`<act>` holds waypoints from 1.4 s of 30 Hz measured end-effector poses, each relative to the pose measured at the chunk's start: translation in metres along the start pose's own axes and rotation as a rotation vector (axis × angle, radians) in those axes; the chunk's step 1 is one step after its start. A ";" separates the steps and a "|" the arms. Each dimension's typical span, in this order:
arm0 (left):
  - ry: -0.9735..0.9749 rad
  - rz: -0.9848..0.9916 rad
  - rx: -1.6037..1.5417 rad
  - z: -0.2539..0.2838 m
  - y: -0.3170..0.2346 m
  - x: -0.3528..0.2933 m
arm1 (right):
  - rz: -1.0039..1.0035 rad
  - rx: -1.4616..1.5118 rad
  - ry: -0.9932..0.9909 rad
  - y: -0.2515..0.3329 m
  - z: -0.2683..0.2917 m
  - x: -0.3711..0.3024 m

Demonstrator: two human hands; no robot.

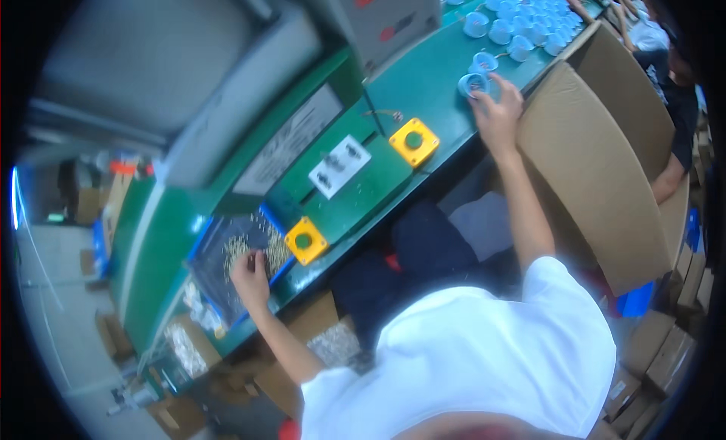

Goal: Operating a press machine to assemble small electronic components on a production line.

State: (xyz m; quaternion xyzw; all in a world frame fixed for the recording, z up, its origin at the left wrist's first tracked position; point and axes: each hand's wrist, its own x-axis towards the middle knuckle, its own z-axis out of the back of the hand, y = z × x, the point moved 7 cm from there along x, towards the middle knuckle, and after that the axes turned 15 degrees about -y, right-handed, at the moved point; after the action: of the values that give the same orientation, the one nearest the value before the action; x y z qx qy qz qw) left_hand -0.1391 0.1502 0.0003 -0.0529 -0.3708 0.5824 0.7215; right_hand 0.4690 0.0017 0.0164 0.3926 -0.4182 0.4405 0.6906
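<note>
1. Here, dips with the left hand [251,279] into the blue-rimmed tray [214,282] near the left of the green workbench's [412,71] front edge, probably walled to contain the small pale parts [236,248]. Keeps thumb and fingers bent close together; cannot tell whether pinching anything.
2. Pinches with the right hand [499,118] a light-blue cup [470,84] between thumb and fingers, seemingly for steadying.
3. Lies, as for that cup, beyond the palm, farther right along the edge, just beside a second cup [484,61].
</note>
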 end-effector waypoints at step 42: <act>-0.099 -0.541 -0.180 -0.013 -0.180 -0.043 | -0.093 0.634 -0.058 0.117 0.021 -0.014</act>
State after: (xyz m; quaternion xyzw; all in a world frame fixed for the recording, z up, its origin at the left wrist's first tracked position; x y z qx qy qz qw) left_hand 0.0110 0.0600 0.0623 0.0124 -0.4565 0.3356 0.8239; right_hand 0.3507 0.0143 0.0305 0.6192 -0.2614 0.5054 0.5412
